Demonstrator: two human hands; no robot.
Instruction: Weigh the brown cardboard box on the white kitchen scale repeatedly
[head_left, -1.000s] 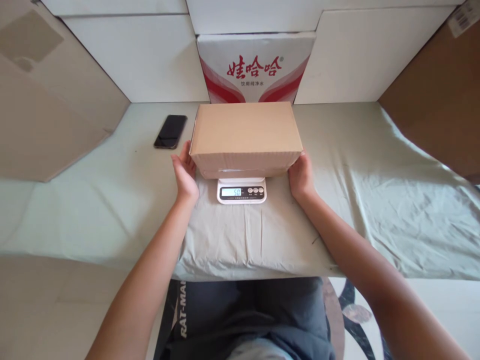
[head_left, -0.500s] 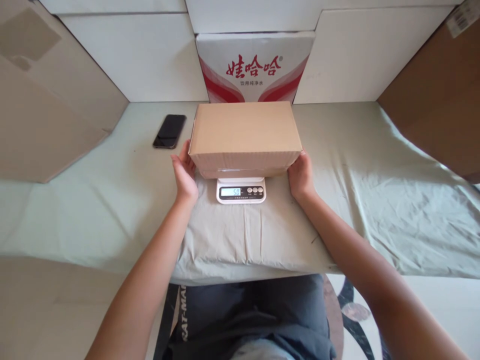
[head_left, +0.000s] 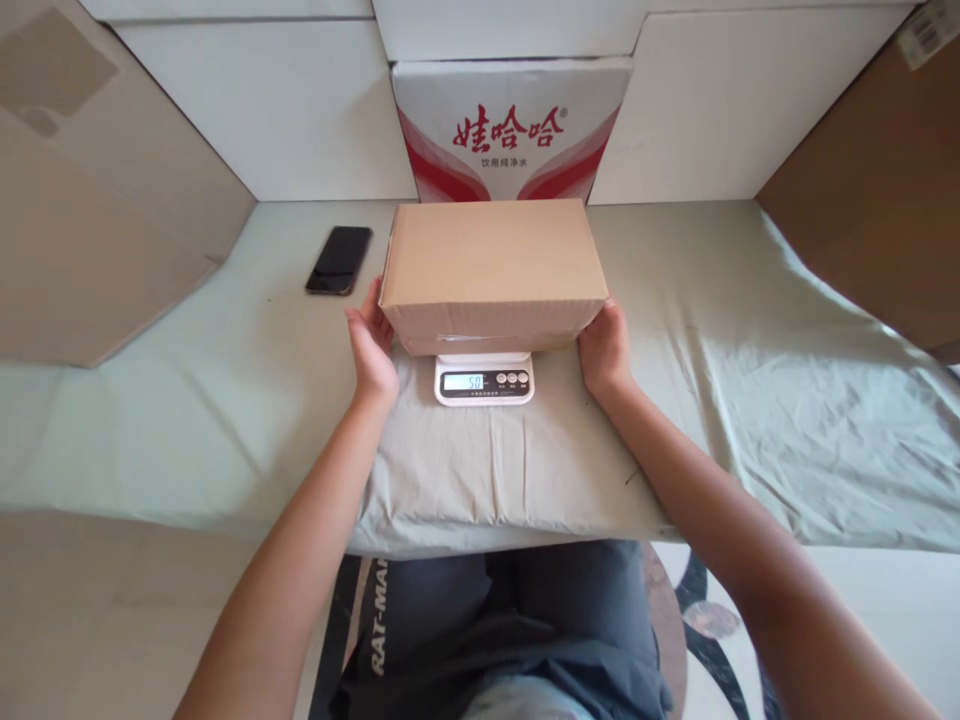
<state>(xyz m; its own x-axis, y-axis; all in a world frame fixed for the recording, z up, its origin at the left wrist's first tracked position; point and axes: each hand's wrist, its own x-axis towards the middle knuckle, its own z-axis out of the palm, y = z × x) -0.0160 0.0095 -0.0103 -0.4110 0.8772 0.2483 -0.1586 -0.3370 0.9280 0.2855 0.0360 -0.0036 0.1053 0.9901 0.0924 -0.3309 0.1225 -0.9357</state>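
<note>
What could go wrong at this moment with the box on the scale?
The cardboard box is much wider than the scale under it, so it might tip if let go off-centre. The left hand and right hand touch its sides, which may skew the reading. The box's front edge hangs near the display and could hide it. The soft cloth under the scale may also upset it.

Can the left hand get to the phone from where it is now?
Probably yes. The left hand rests against the cardboard box's left end, and the phone lies just beyond it on the green cloth, with nothing between them.
</note>
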